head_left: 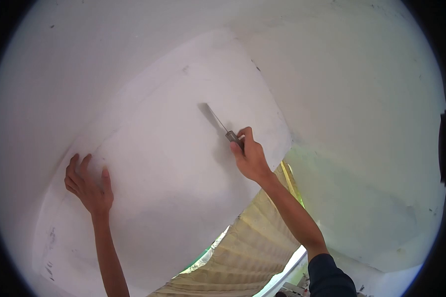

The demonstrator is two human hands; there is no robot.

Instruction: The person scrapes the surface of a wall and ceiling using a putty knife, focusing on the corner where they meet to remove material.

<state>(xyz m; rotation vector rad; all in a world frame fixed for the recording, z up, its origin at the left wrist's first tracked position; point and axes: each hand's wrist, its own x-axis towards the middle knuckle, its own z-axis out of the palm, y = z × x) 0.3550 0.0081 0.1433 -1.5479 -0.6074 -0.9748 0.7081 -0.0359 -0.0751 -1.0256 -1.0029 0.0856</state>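
A pale, smooth panel [158, 138] with faint smudges fills the middle of the view. My right hand [252, 157] is closed round the dark handle of a thin-bladed tool [217, 118], whose blade points up and left over the panel and casts a shadow on it. Over at the panel's left side, my left hand [90, 188] has its fingers spread and holds nothing. Its fingertips are at the panel's surface near the curved left edge.
A tan pleated cloth [238, 247] hangs below the panel's lower right edge. A greenish-white wall [362, 148] with small dark marks curves along the right. Small objects, too unclear to name, show at the bottom right.
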